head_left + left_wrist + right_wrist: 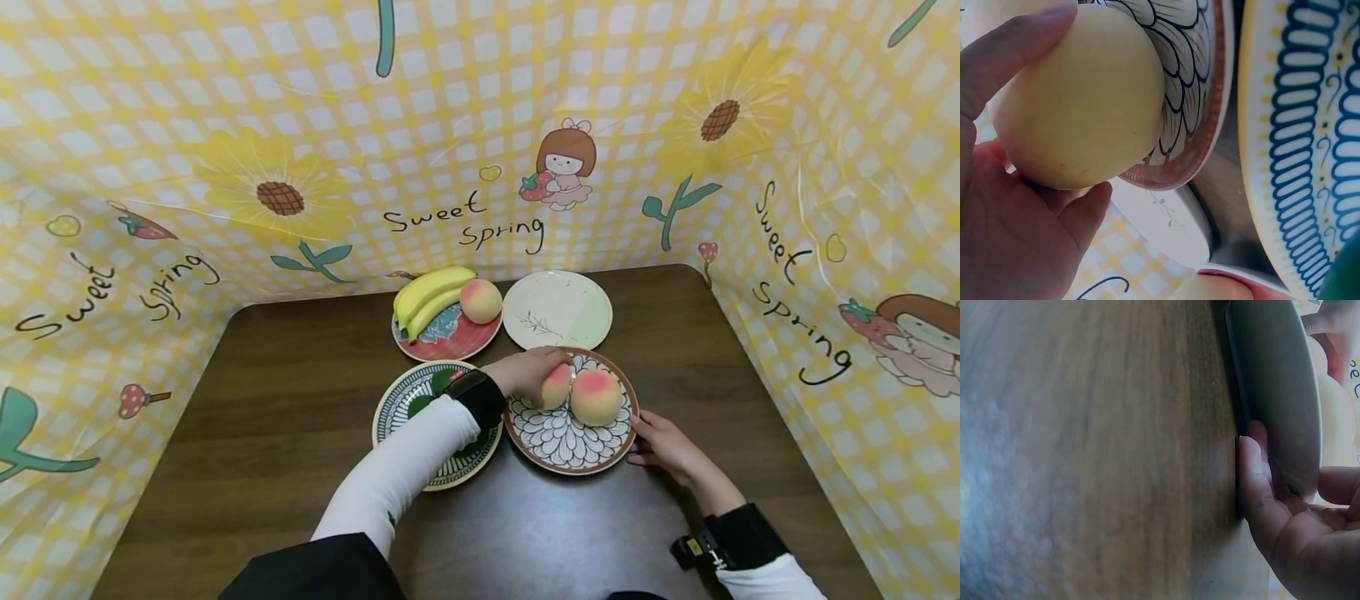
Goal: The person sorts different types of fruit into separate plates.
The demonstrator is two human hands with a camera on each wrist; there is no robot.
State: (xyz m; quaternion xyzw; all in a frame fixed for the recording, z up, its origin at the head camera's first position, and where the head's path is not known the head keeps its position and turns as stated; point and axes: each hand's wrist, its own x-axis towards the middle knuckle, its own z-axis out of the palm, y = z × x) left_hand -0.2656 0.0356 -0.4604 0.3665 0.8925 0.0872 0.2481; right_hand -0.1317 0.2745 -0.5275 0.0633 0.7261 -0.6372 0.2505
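Observation:
My left hand (531, 372) grips a peach (556, 387) with a pink blush, thumb and fingers curled round it in the left wrist view. That peach is over the brown-rimmed plate (555, 454) with a black petal pattern. Right beside it on the same plate sits a second peach (597, 398). My right hand (667, 446) holds the plate's right edge, thumb at the rim and fingers under the side, as the right wrist view shows. The far side of the held peach is hidden by my left hand.
Left of it, my left forearm crosses a blue-patterned plate (390, 417) with something green on it. Behind stand a red plate (465, 343) with bananas (431, 300) and another peach (481, 301), and a pale plate (558, 308). Checked cloth (450, 108) walls the table.

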